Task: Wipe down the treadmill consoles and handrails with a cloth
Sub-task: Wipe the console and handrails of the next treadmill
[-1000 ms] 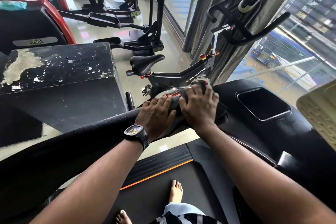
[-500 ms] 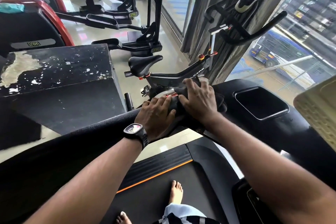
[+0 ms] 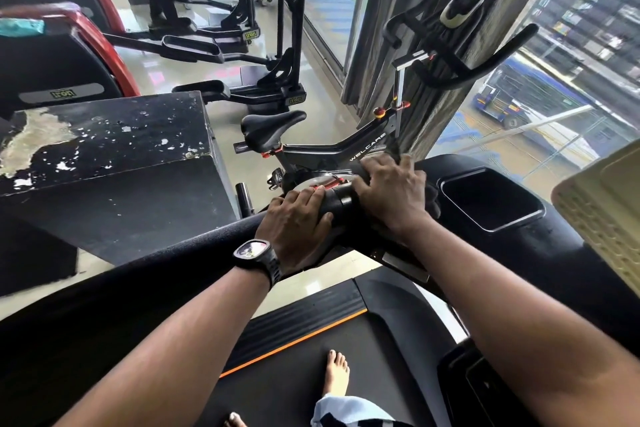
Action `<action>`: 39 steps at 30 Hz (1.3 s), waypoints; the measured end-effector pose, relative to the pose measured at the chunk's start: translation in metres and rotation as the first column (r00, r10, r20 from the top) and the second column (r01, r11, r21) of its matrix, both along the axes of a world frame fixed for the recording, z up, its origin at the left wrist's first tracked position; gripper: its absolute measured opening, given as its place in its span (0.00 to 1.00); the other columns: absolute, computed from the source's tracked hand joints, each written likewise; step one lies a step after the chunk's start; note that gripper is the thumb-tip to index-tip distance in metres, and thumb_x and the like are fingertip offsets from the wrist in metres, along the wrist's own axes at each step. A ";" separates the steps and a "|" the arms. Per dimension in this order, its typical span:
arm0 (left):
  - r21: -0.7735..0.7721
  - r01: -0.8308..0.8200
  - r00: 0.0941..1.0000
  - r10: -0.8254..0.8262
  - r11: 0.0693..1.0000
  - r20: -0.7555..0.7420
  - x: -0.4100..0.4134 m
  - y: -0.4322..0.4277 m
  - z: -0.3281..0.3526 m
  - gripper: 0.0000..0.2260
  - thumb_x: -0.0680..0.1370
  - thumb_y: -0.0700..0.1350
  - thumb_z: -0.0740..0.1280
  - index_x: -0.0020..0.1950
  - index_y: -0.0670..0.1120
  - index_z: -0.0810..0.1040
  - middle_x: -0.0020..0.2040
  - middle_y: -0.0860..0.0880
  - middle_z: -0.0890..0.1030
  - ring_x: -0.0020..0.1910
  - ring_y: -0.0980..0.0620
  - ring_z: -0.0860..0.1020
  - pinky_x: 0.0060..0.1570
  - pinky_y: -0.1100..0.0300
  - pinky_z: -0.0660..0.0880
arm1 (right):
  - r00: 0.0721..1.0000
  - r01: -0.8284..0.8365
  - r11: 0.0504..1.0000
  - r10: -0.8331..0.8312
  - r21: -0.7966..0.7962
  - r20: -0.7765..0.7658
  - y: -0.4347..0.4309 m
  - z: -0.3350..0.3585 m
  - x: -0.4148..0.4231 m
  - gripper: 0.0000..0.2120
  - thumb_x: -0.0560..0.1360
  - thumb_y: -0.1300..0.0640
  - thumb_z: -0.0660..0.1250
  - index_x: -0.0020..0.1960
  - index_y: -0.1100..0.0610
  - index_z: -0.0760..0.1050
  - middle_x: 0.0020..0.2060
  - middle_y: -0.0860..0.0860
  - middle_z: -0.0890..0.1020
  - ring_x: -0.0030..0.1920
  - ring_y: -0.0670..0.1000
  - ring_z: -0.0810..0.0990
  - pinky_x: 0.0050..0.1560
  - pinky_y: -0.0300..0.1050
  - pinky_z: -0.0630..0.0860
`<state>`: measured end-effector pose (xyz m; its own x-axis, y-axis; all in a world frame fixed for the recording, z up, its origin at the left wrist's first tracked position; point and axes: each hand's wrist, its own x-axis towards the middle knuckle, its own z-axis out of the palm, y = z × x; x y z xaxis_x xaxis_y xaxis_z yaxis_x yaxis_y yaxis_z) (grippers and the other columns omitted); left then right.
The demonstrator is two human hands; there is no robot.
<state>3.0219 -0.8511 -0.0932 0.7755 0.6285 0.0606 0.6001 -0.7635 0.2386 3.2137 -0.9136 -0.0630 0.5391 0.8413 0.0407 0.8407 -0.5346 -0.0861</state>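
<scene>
Moving the right hand [image 3: 391,192] a little away from the left hand [image 3: 294,222] since a moment ago, leaving a bare piece of the black handrail [image 3: 341,206] between them. Holding the dark cloth [image 3: 432,198] under the curled right fingers, pressing it on the handrail end just beside the console [image 3: 540,253]. Gripping the handrail with the left hand, fingers wrapping around it.

black box [image 3: 104,149] beside handrail [image 3: 156,281], bike [image 3: 332,149] beyond
</scene>
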 end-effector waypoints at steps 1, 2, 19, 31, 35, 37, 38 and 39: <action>0.001 -0.003 1.000 0.003 1.000 0.001 0.001 -0.001 0.000 0.31 0.79 0.61 0.47 0.74 0.45 0.69 0.70 0.46 0.75 0.65 0.44 0.75 0.60 0.46 0.72 | 0.995 0.099 0.995 -0.098 0.017 -0.006 -0.003 0.000 -0.005 0.25 0.79 0.37 0.57 0.70 0.47 0.73 0.71 0.50 0.73 0.72 0.64 0.65 0.63 0.64 0.68; 0.006 -0.004 1.000 0.004 1.000 -0.001 0.002 -0.001 0.001 0.30 0.79 0.61 0.48 0.74 0.45 0.69 0.70 0.46 0.75 0.65 0.44 0.75 0.61 0.46 0.72 | 0.986 0.167 0.985 -0.167 0.031 -0.009 -0.007 -0.003 -0.014 0.25 0.79 0.38 0.57 0.72 0.48 0.71 0.72 0.51 0.71 0.73 0.65 0.63 0.65 0.66 0.67; 0.013 0.078 0.997 -0.078 0.997 -0.026 0.001 0.003 0.000 0.33 0.78 0.63 0.47 0.76 0.46 0.67 0.73 0.47 0.72 0.68 0.45 0.72 0.62 0.46 0.71 | 0.995 -0.001 0.996 -0.008 0.090 0.095 -0.024 -0.019 -0.040 0.25 0.77 0.39 0.56 0.70 0.47 0.73 0.69 0.48 0.74 0.70 0.64 0.66 0.63 0.64 0.69; -0.032 0.075 0.996 -0.076 0.997 -0.038 0.024 0.003 0.006 0.35 0.77 0.63 0.46 0.75 0.44 0.67 0.72 0.46 0.73 0.68 0.44 0.73 0.63 0.47 0.71 | 0.990 0.098 0.985 -0.112 0.145 0.085 -0.023 -0.024 -0.039 0.23 0.77 0.41 0.56 0.67 0.49 0.75 0.68 0.50 0.75 0.69 0.65 0.67 0.63 0.66 0.67; -0.025 0.085 0.996 -0.086 0.996 -0.016 0.028 0.001 0.004 0.33 0.78 0.62 0.47 0.76 0.44 0.67 0.72 0.46 0.73 0.67 0.45 0.74 0.62 0.48 0.72 | 0.988 -0.138 0.988 0.142 -0.067 0.063 -0.003 0.000 0.010 0.24 0.78 0.37 0.55 0.68 0.44 0.75 0.67 0.48 0.77 0.69 0.61 0.69 0.63 0.61 0.69; -0.005 0.093 0.996 -0.093 0.996 0.002 0.026 0.001 0.003 0.32 0.79 0.62 0.48 0.75 0.44 0.68 0.71 0.47 0.74 0.65 0.45 0.75 0.60 0.49 0.72 | 0.998 0.046 0.997 -0.043 -0.067 0.043 -0.002 0.006 0.027 0.24 0.79 0.37 0.54 0.68 0.45 0.75 0.67 0.51 0.77 0.67 0.62 0.70 0.63 0.61 0.69; 0.002 0.095 0.995 -0.095 0.995 0.005 0.024 0.002 0.003 0.31 0.79 0.62 0.49 0.75 0.44 0.68 0.71 0.47 0.74 0.66 0.45 0.75 0.60 0.49 0.71 | 0.988 0.148 0.988 -0.146 -0.051 0.044 -0.005 0.005 0.025 0.24 0.80 0.38 0.54 0.69 0.47 0.74 0.68 0.53 0.76 0.68 0.64 0.69 0.63 0.62 0.70; 0.005 0.094 0.996 -0.094 0.996 0.003 0.023 0.001 0.003 0.31 0.80 0.62 0.49 0.75 0.44 0.68 0.71 0.47 0.74 0.66 0.46 0.75 0.61 0.50 0.71 | 0.975 0.218 0.975 -0.216 -0.033 0.059 -0.009 0.001 0.017 0.24 0.80 0.39 0.55 0.70 0.49 0.73 0.69 0.53 0.75 0.69 0.65 0.68 0.64 0.64 0.69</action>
